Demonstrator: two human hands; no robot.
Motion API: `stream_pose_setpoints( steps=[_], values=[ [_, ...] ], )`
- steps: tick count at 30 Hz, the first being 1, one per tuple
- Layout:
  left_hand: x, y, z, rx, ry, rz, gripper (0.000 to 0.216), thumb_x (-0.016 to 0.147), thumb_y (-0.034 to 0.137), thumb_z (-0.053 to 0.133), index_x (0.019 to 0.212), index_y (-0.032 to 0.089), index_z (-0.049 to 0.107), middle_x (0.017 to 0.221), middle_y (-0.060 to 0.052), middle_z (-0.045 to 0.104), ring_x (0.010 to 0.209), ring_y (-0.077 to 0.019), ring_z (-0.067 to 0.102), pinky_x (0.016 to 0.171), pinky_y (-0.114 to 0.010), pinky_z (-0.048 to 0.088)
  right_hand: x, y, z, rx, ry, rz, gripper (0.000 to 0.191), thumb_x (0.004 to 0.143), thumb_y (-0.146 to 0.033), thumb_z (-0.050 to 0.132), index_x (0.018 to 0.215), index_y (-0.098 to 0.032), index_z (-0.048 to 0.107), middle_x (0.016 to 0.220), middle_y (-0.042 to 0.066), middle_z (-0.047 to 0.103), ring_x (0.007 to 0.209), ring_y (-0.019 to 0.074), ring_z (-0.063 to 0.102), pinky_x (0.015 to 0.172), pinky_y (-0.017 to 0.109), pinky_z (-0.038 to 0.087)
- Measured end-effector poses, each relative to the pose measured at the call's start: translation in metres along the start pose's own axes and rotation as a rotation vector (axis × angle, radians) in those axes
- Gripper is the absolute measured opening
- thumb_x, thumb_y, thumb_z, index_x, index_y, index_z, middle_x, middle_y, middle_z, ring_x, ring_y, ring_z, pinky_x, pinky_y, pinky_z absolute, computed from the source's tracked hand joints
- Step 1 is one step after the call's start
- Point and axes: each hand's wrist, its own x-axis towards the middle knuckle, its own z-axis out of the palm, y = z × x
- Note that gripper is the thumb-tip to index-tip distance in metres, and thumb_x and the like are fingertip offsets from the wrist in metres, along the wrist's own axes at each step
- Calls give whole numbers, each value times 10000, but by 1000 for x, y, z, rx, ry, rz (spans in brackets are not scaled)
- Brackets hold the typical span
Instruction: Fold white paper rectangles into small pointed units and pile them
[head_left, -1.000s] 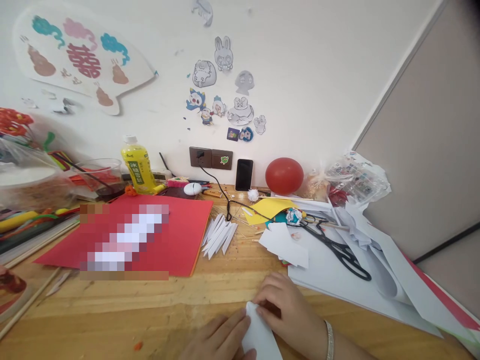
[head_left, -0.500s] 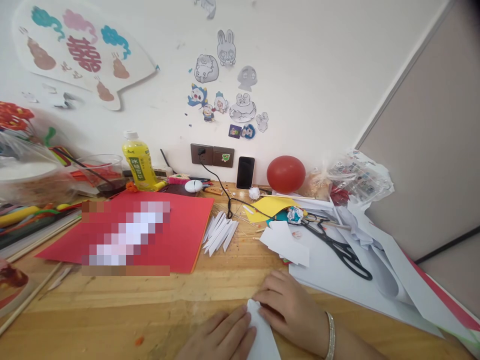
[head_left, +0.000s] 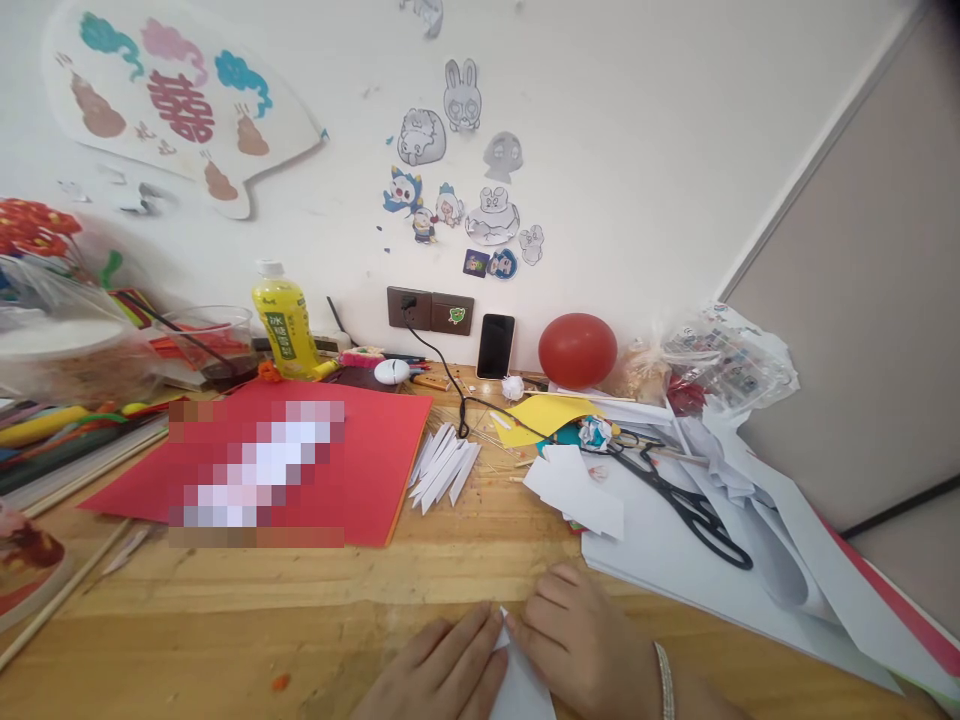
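A white sheet of paper (head_left: 523,688), folded to a narrow point at its far end, lies on the wooden table at the bottom middle. My left hand (head_left: 446,668) covers its left edge, fingers closed together and gripping it near the tip. From the other side my right hand (head_left: 589,640) is curled, its fingertips pinching the paper just below the point. A sparkly bracelet circles the right wrist. The near end of the paper runs out of view. Beyond the hands lie a pile of folded white paper strips (head_left: 444,468) and several loose white paper pieces (head_left: 574,485).
Left stands a red sheet (head_left: 375,480) lying flat, with a yellow drink bottle (head_left: 286,325) behind it. Black-handled scissors (head_left: 694,510) rest on white paper sheets (head_left: 652,565) at right. A red balloon (head_left: 577,350) and a phone (head_left: 496,346) are by the wall.
The right hand has shifted slightly down, its fingers more curled at the paper's tip. That tip now looks sharper. The whole view has moved a little.
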Motion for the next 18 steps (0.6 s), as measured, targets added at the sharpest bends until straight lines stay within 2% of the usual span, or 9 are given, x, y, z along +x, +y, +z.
stream_pose_setpoints(
  steps=[3,7,12,15,18],
  values=[
    [0,1,3,37,0,8,326,985,125,344,1178,119,606,1179,-46,684,1044,-182,627,829,-268,453,0,0,-2,33,-27,-2,390,970,-45,362,683,-150,604,593,23,546,576,155,409,551,317,301],
    [1,0,4,-20,3,-27,304,984,147,372,1173,127,609,1170,-40,685,1042,-181,619,852,-265,438,2,2,-14,203,-127,61,299,947,-101,379,821,-140,648,664,47,582,624,174,433,584,319,351],
    [1,-1,2,-48,-1,-33,300,976,204,435,1220,101,576,1161,-72,676,1044,-215,607,878,-296,419,2,8,-24,438,-285,230,162,833,-134,539,873,-175,690,769,42,602,729,179,507,664,310,399],
    [1,0,3,-50,4,-38,278,978,204,444,1203,120,585,1162,-62,675,1043,-209,604,874,-292,415,0,13,-22,565,-358,367,167,794,-140,619,909,-195,727,802,27,598,793,181,547,718,302,420],
    [1,1,4,-39,1,-40,262,983,203,428,1173,140,597,1148,-61,685,1038,-209,608,861,-294,416,-1,19,-21,647,-407,406,241,808,-149,649,1029,-206,725,827,25,601,813,180,564,741,297,426]
  ],
)
